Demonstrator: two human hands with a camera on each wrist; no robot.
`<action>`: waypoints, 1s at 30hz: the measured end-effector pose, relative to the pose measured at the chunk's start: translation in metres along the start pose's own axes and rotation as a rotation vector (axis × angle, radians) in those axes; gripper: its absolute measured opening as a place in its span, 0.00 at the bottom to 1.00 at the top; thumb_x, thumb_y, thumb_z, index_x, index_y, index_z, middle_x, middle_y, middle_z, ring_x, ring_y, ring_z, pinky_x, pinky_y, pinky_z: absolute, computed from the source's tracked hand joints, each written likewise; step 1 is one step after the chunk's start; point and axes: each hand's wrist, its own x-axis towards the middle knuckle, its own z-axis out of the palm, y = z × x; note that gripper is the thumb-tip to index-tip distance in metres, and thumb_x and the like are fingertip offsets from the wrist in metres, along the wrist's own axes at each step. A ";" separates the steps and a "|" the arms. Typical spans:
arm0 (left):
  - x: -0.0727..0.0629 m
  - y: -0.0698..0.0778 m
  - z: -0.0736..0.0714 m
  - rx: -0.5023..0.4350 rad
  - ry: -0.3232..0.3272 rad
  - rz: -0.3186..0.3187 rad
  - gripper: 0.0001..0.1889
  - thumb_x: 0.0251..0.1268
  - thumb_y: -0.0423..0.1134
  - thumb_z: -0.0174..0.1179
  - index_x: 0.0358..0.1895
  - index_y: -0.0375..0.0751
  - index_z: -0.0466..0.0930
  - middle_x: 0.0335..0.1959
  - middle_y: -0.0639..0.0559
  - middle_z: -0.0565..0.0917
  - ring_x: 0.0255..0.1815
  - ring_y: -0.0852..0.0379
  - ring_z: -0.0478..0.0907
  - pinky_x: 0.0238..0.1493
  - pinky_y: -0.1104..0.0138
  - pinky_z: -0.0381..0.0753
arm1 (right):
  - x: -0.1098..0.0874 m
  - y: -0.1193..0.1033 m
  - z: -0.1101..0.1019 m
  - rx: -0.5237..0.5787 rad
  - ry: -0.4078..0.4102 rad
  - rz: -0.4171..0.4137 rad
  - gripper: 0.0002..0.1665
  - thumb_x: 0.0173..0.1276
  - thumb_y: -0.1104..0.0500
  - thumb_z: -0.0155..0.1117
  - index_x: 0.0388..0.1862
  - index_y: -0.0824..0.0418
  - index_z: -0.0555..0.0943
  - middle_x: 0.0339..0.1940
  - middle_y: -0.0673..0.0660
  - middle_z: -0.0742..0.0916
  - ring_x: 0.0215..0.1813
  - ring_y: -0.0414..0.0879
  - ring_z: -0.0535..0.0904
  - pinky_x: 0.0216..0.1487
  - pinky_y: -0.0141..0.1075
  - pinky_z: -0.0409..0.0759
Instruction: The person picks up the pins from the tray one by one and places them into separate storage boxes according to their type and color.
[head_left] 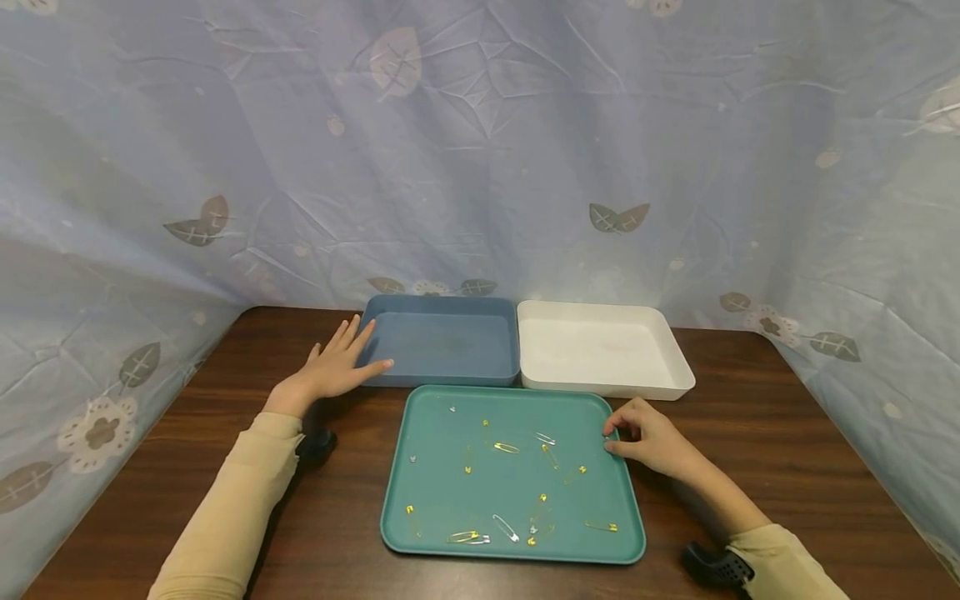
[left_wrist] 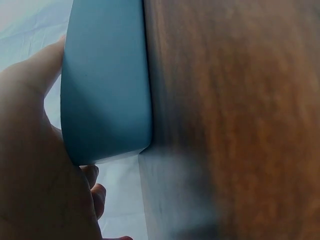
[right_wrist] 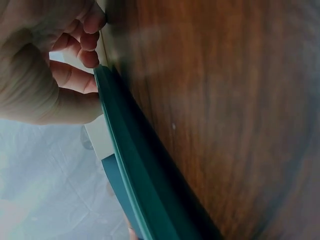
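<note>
Gold and silver safety pins (head_left: 506, 448) lie scattered over a green tray (head_left: 435, 492), pointing in many directions. Near its lower edge a gold pin and a silver one lie side by side, with a thicker silver pin (head_left: 506, 527) slanting just right of them; further right, a small cluster mixes gold and silver. The right hand (head_left: 652, 437) is at the tray's upper right edge, with index finger and thumb curved toward each other just inside the rim. A tiny pale speck shows between their tips — perhaps the end of a silver pin, but it is too small for me to tell whether they pinch anything.

Beyond the green tray, a blue tray (head_left: 450, 333) and a white tray (head_left: 603, 342) stand side by side, blue on the left. The left hand (head_left: 333, 367) is at the blue tray's left end, fingers straight and spread, thumb reaching over the near corner — it grips nothing. Both forearms wear pale yellow sleeves (head_left: 232, 508). Everything stands on a dark brown wooden table (head_left: 330, 517), backed by a bluish cloth (head_left: 480, 167) printed with leaves and flowers.
</note>
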 end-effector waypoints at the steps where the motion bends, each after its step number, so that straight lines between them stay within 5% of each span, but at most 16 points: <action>1: 0.000 0.000 0.000 -0.003 0.002 0.002 0.48 0.66 0.72 0.43 0.79 0.55 0.32 0.80 0.38 0.33 0.80 0.36 0.30 0.67 0.27 0.33 | 0.000 0.000 0.001 -0.003 0.003 -0.001 0.08 0.57 0.61 0.74 0.34 0.53 0.83 0.36 0.53 0.74 0.32 0.38 0.66 0.33 0.30 0.69; 15: 0.000 0.000 0.001 -0.013 0.008 -0.005 0.50 0.65 0.73 0.43 0.80 0.52 0.33 0.80 0.39 0.31 0.80 0.37 0.29 0.67 0.28 0.32 | -0.001 -0.004 0.001 -0.007 -0.030 -0.055 0.06 0.61 0.60 0.71 0.29 0.54 0.81 0.36 0.52 0.74 0.36 0.38 0.66 0.35 0.30 0.67; 30: 0.000 0.000 0.002 -0.007 0.006 -0.010 0.48 0.66 0.71 0.44 0.80 0.50 0.35 0.80 0.39 0.31 0.80 0.36 0.27 0.67 0.28 0.31 | -0.005 -0.010 0.003 -0.164 -0.045 -0.144 0.11 0.63 0.60 0.68 0.28 0.47 0.76 0.34 0.48 0.70 0.40 0.42 0.58 0.40 0.32 0.61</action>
